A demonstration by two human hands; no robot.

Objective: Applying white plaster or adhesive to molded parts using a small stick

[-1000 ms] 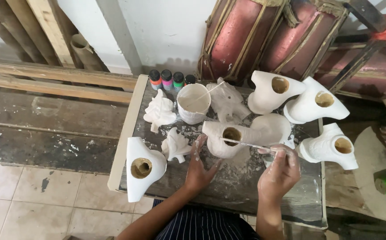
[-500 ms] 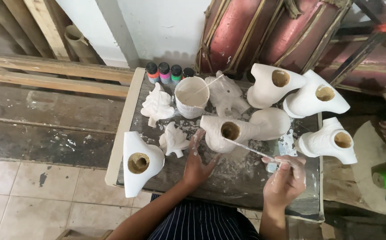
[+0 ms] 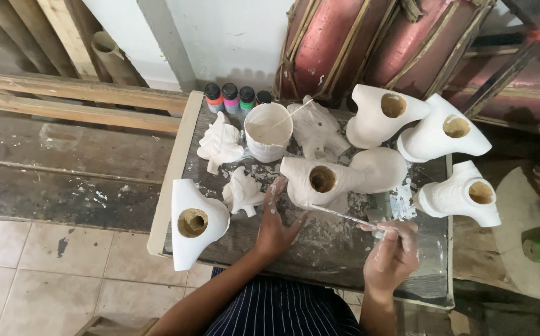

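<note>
Your right hand [image 3: 389, 256] sits nearest you, fingers pinched closed around a thin paint-coated brush [image 3: 344, 217] whose tip points left and far, ending just beside the white-painted hollow figure with a round hole [image 3: 319, 182]. Your left hand [image 3: 276, 224] lies to the left of it with its fingers spread loose and holding nothing, fingertips reaching up to the near left edge of that figure. All this rests on a worn, paint-splashed wooden table [image 3: 319, 249]. At the near left corner stands another white hollow figure [image 3: 193, 221], with a small white carved figurine [image 3: 242, 191] just beside it. Farther off stands a white paint pot with a stick in it [image 3: 268, 132], and at the far edge a row of small coloured paint bottles [image 3: 237, 98].
</note>
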